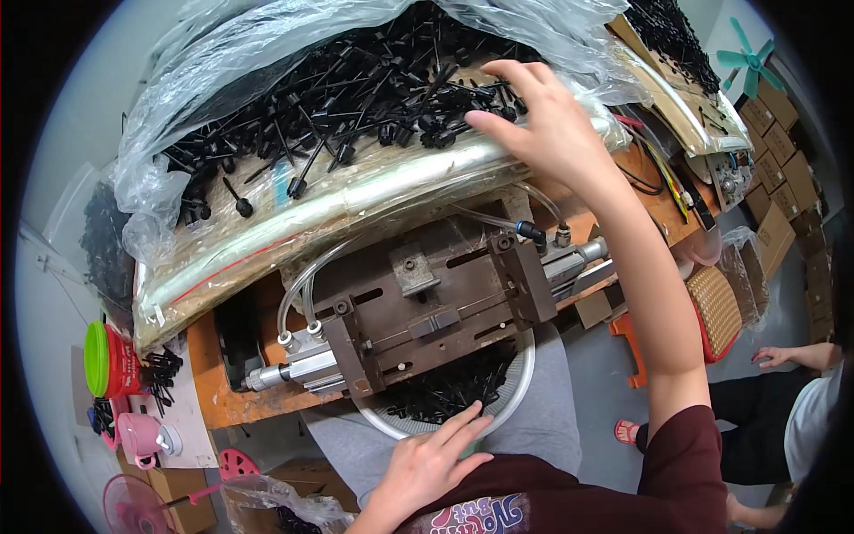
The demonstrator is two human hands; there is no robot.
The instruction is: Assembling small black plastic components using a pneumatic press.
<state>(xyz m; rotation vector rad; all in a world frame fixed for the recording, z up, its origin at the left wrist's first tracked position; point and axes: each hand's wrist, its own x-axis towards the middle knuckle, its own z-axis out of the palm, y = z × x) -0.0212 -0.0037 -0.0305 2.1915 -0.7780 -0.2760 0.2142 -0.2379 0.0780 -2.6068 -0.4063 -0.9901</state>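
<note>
My right hand (553, 129) hovers at the near edge of a heap of black plastic parts (356, 98), thumb and fingers apart with nothing between them. The parts have thin stems and knobbed heads. Below the heap, a brown metal fixture (471, 285) with an air cylinder at each end stands on the bench. My left hand (429, 465) lies open at the near rim of a round white basket (519, 392), fingers stretched out over it. Whether they touch the rim I cannot tell. The basket sits on my lap, partly under the fixture, and holds more black pieces (445, 396).
Clear plastic sheeting (222, 71) surrounds the heap, with a padded roll (356, 196) along its front. Air hoses (298, 280) run to the fixture. Left are a red bucket (124, 360) and pink fan (138, 503); right, a person's hand (772, 357) and a woven-seat stool (714, 311).
</note>
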